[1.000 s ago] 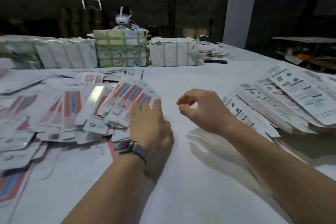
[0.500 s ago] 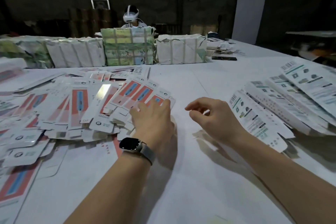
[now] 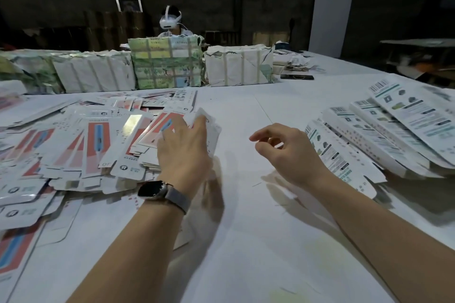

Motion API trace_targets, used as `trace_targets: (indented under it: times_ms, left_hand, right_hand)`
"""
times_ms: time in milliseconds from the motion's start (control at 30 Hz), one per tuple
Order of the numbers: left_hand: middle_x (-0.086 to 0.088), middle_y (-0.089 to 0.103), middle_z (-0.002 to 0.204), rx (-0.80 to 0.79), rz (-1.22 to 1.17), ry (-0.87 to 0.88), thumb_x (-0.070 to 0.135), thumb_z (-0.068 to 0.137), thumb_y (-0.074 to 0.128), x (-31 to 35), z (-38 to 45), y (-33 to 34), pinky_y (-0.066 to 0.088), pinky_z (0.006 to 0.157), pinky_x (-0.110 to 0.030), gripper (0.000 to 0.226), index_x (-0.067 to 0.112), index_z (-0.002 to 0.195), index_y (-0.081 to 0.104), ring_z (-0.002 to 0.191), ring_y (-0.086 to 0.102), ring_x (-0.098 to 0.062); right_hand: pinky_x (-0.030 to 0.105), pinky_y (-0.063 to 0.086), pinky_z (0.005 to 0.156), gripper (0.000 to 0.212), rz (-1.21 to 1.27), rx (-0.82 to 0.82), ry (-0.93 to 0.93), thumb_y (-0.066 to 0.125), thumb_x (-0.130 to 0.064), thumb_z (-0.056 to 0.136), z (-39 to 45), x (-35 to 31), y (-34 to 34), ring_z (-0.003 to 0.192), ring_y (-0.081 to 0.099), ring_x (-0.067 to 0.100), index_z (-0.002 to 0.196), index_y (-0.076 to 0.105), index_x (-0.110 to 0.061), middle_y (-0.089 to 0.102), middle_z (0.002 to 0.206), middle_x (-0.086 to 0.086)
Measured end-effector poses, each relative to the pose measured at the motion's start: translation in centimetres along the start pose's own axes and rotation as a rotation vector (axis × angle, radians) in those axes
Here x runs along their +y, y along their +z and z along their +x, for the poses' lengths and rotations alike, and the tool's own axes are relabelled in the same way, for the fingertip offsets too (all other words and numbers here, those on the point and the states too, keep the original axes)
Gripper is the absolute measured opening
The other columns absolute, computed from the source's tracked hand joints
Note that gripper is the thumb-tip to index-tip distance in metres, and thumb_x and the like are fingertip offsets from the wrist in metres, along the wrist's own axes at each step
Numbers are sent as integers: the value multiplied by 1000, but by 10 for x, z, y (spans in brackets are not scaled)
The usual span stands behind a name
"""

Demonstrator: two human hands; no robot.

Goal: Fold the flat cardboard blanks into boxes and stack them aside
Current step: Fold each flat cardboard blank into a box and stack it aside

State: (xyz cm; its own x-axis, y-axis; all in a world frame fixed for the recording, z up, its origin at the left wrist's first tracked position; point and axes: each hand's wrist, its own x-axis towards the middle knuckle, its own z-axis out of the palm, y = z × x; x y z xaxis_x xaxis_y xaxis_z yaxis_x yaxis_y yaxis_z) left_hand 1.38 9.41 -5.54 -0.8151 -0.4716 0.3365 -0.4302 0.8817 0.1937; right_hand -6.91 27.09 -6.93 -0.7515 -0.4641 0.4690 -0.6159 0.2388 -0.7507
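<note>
A wide heap of flat cardboard blanks, white with red and blue print, covers the left of the white table. My left hand, with a dark watch at the wrist, grips the edge of one blank at the heap's right end and tilts it up off the pile. My right hand hovers over bare table to the right, fingers loosely curled, holding nothing. A second pile of blanks, white with teal print, lies fanned out at the right.
Strapped bundles of wrapped stock stand in a row across the far side of the table. A person in a white headset sits behind them. A dark phone lies near the far right bundle.
My left hand has gone from resting flat on the heap's right end to gripping one blank and lifting its edge. My right hand stayed hovering nearby.
</note>
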Motion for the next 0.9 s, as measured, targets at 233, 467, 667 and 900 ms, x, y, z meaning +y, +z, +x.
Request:
trace_targets:
  times_ms: [233,467,667,900]
  left_hand:
    - [0,67,95,121,-472,91,30,83,75,18,-8,-19,55,74,-35,59,21,137,54,87,63,-16]
    - [3,68,90,-371,-1056,258,-1,87,56,43,-25,-17,54,70,-19,56,37,128,58,83,67,-8]
    - [11,62,86,133,-1110,146,12,88,64,43,-21,-5,51,63,-18,33,31,115,60,75,62,0]
    - [0,77,102,-545,-1634,-57,49,104,41,43,-29,-10,60,64,-34,33,36,120,67,88,75,-22]
  right_hand:
    - [23,54,69,40,211,-86,85,67,-41,80,4,-6,2,76,61,3,117,52,-51,61,92,-17]
    - [38,57,91,74,575,-21,174,69,-28,81,4,-12,2,112,66,17,140,30,-51,56,131,2]
    - [43,61,80,82,572,156,241,52,17,88,9,-11,-3,97,72,19,142,38,-43,66,115,7]
    - [35,59,82,77,577,-104,108,60,-8,79,1,-11,-5,102,70,20,142,34,-45,67,119,4]
